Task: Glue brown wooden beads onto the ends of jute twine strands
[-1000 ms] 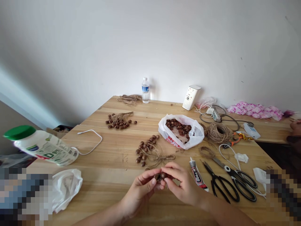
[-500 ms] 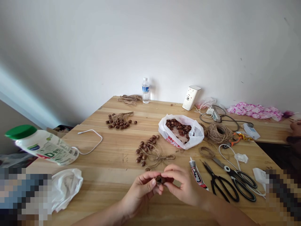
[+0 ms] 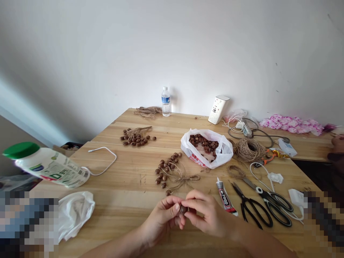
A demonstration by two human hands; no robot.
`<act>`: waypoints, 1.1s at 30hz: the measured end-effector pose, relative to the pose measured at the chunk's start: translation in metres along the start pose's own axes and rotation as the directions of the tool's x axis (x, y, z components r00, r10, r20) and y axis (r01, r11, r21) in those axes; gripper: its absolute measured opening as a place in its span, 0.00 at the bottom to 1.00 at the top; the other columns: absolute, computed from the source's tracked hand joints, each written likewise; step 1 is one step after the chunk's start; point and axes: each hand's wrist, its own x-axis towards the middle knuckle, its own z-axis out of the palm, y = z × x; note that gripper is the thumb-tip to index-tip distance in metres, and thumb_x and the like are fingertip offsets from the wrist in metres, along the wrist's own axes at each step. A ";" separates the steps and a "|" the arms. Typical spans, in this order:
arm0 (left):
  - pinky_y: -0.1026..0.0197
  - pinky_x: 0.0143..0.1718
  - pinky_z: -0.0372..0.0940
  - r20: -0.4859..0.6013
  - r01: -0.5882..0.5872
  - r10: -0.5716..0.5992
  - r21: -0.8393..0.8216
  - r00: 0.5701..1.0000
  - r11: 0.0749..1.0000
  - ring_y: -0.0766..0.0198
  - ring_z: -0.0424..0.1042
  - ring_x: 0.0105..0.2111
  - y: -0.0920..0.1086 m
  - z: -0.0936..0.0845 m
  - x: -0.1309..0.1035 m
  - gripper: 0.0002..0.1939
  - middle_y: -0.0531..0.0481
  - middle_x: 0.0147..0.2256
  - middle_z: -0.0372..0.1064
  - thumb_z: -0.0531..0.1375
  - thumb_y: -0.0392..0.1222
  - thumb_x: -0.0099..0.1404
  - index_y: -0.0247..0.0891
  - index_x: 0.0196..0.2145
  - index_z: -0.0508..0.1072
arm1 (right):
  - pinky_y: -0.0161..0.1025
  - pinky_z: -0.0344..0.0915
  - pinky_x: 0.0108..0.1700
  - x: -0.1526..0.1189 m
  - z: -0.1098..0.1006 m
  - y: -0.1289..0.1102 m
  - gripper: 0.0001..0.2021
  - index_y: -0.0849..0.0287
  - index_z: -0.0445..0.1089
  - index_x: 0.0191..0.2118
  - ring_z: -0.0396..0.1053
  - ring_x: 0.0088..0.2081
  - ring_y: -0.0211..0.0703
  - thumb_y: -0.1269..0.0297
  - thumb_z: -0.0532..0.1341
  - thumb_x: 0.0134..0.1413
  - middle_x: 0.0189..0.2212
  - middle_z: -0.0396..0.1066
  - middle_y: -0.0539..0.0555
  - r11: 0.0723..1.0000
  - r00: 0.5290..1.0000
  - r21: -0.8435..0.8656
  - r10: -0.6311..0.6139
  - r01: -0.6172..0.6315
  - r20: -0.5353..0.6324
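The small round dark-brown nut [image 3: 184, 209] sits low in the middle of the view, just above the pale wooden table [image 3: 126, 193], pinched between both hands; the left hand [image 3: 163, 219] presses it with thumb and forefinger from one side, the right hand [image 3: 208, 215] closes on it from the other, so both grips are pressed together on the one nut. By its look it is hard, light and smooth-shelled, likely to roll or slip if the pinch slackens; it is best held across its widest part with the fingertips, as it is here; it seems stiff, not fragile.

Counted: one nut in hand; two bunches of nuts tied on brown twine, the near bunch [image 3: 168, 171] just beyond the hands and the far bunch [image 3: 136, 137] well apart to the left; one white plastic bag of loose nuts [image 3: 206, 147]; one tube of glue [image 3: 225, 197]; two pairs of black-handled scissors [image 3: 262, 206]; one coil of jute twine [image 3: 248, 149]; one clear water bottle [image 3: 166, 102]; one green-capped white bottle [image 3: 45, 165].
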 end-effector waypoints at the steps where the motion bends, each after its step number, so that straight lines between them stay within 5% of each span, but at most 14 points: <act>1: 0.69 0.21 0.63 -0.012 0.003 -0.003 0.000 1.000 1.000 0.68 0.71 0.19 0.000 0.000 0.000 0.06 0.49 0.20 0.74 0.65 0.38 0.53 0.35 0.30 0.76 | 0.34 0.65 0.39 0.000 0.000 -0.001 0.16 0.60 0.64 0.51 0.64 0.36 0.38 0.73 0.53 0.57 0.38 0.63 0.57 1.000 1.000 -0.001 0.002 -0.002 0.009; 7: 0.68 0.22 0.64 -0.024 0.006 -0.004 0.077 1.000 0.997 0.68 0.72 0.20 0.000 -0.001 0.000 0.11 0.48 0.21 0.74 0.68 0.36 0.49 0.33 0.33 0.77 | 0.34 0.65 0.37 0.001 -0.001 -0.004 0.17 0.58 0.64 0.52 0.64 0.35 0.38 0.72 0.53 0.57 0.37 0.64 0.57 1.000 1.000 -0.021 0.017 -0.017 -0.004; 25: 0.62 0.23 0.68 0.039 -0.104 0.098 0.204 0.994 0.973 0.62 0.73 0.22 0.000 -0.003 0.000 0.06 0.48 0.27 0.74 0.68 0.33 0.48 0.33 0.27 0.77 | 0.31 0.66 0.29 -0.001 0.007 -0.001 0.05 0.65 0.73 0.34 0.68 0.28 0.35 0.72 0.60 0.50 0.33 0.68 0.56 0.978 0.986 0.170 0.141 -0.124 -0.092; 33: 0.62 0.27 0.68 0.081 -0.097 0.081 0.221 0.993 0.971 0.63 0.73 0.24 0.003 -0.001 0.000 0.07 0.47 0.26 0.74 0.66 0.34 0.52 0.32 0.31 0.77 | 0.31 0.67 0.31 0.000 0.005 -0.002 0.08 0.64 0.72 0.39 0.68 0.30 0.36 0.72 0.60 0.51 0.34 0.67 0.57 0.981 0.986 0.150 0.141 -0.126 -0.089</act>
